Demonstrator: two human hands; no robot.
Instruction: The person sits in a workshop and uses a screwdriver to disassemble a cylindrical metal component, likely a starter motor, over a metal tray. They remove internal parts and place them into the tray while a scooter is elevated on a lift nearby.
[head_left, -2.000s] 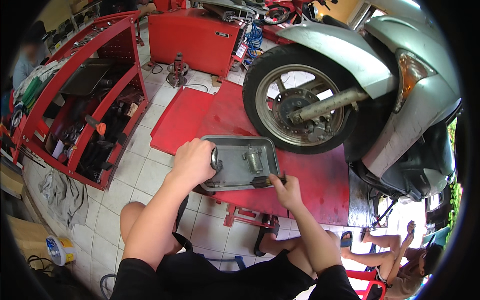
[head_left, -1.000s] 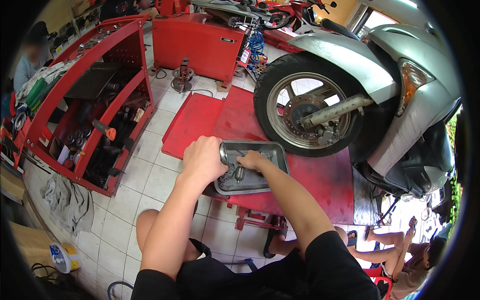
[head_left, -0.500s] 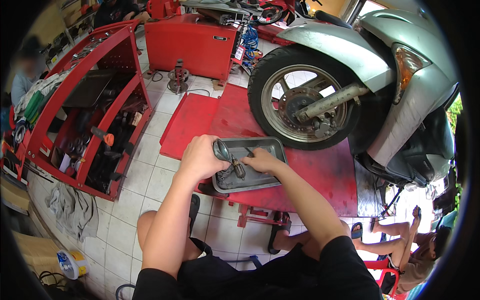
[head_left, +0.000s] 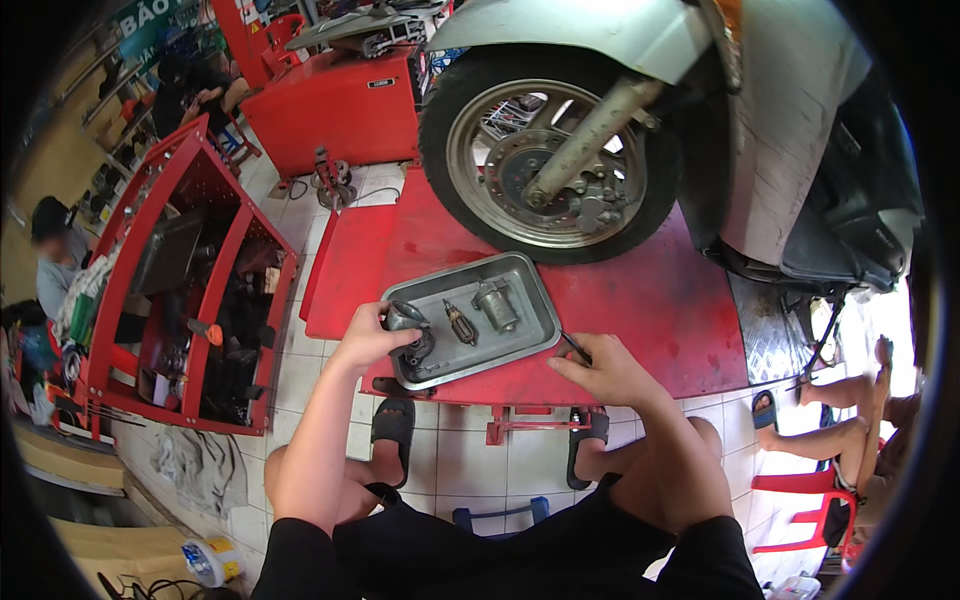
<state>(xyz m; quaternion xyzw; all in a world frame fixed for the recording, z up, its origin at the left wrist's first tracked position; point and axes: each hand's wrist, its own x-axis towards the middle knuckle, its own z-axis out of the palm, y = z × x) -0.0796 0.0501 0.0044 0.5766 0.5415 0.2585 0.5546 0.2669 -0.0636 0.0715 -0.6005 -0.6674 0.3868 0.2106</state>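
My left hand [head_left: 368,340] is closed around a round, grey metal housing [head_left: 408,322] at the left end of a steel tray [head_left: 485,355]. In the tray lie a slim rotor-like part [head_left: 461,324] and a silver cylindrical casing [head_left: 497,308], with small pieces near the left end. My right hand [head_left: 605,372], just outside the tray's right corner, grips a thin dark tool [head_left: 573,345]. The tray rests on a red lift platform [head_left: 640,320] below a scooter's front wheel [head_left: 450,200].
A red tool cart [head_left: 100,400] stands left, with a co-worker [head_left: 55,270] beside it; another person [head_left: 180,100] sits farther back. On the right are a person's bare legs [head_left: 840,435] and a red plastic chair [head_left: 800,483]. A red cabinet [head_left: 320,120] stands behind.
My right hand has moved out of the tray to the right with the tool, uncovering the parts inside. My left hand still holds the housing. The view has shifted.
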